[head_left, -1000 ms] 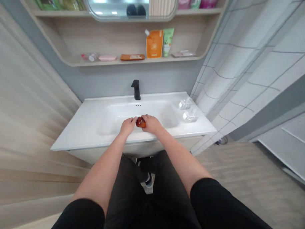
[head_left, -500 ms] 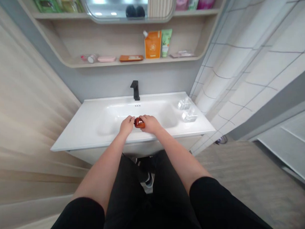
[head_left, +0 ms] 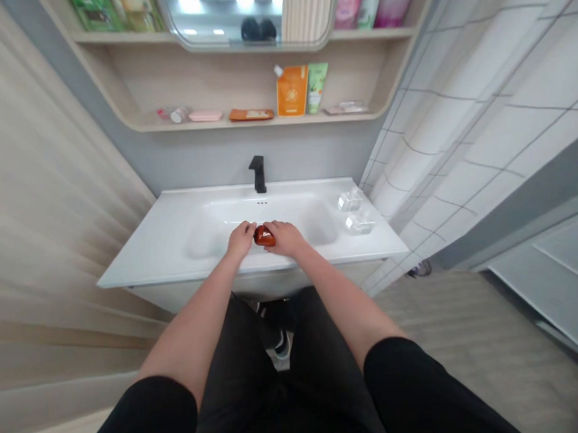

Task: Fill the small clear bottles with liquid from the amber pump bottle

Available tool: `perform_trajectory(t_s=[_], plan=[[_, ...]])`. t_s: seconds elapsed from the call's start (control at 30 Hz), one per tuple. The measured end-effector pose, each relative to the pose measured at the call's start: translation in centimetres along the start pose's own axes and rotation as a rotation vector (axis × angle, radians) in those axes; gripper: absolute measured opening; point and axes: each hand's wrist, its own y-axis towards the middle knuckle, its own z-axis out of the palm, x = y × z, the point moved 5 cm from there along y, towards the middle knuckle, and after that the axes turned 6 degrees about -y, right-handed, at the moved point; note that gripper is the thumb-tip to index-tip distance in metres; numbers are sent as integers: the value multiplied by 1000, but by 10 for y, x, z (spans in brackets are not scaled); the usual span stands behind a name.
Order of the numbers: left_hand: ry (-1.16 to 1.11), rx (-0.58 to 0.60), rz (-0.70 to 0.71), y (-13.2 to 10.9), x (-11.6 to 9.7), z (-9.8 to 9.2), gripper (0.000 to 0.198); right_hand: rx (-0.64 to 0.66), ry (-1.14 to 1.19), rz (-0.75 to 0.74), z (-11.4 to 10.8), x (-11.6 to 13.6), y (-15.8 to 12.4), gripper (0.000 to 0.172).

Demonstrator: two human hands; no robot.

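Observation:
An amber-brown bottle [head_left: 264, 236] lies sideways above the front part of the white sink [head_left: 213, 225]. Wrapped round its body from the right is my right hand [head_left: 284, 237]. My left hand [head_left: 241, 238] is closed at the bottle's dark left end, which looks like its cap or pump; the fingers mostly hide that part. Behind both hands, the black faucet [head_left: 258, 174] stands at the back of the basin.
Two clear plastic boxes [head_left: 359, 223] sit on the counter's right side. A wall shelf [head_left: 200, 126] above carries an orange pouch [head_left: 292, 91], a green tube [head_left: 317, 87] and a flat orange packet [head_left: 251, 115]. A curtain [head_left: 46, 187] hangs at the left, a tiled wall [head_left: 457, 147] at the right.
The view has shifted slightly, so the shelf and sink appear a little lower. Both hands keep their hold on the bottle, which shows slightly different tilt.

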Motion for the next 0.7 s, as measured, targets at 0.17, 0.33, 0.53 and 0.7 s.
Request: perform_trajectory(t_s=[0.17,0.33,0.53,0.7], plan=[[-140,75,-61,-3,5,4,19,-13,5,75,0,-3,-1,66],[-92,45,-100,-4,2,2,20,-5,10,60,-1,-2,0,68],[-42,6,-16,-2,-4,-2,24,1,-4,20,-1,1,-1,70],[-137,-97,-82,-2,6,-11,30,-19,-42,130,2,-8,0,59]])
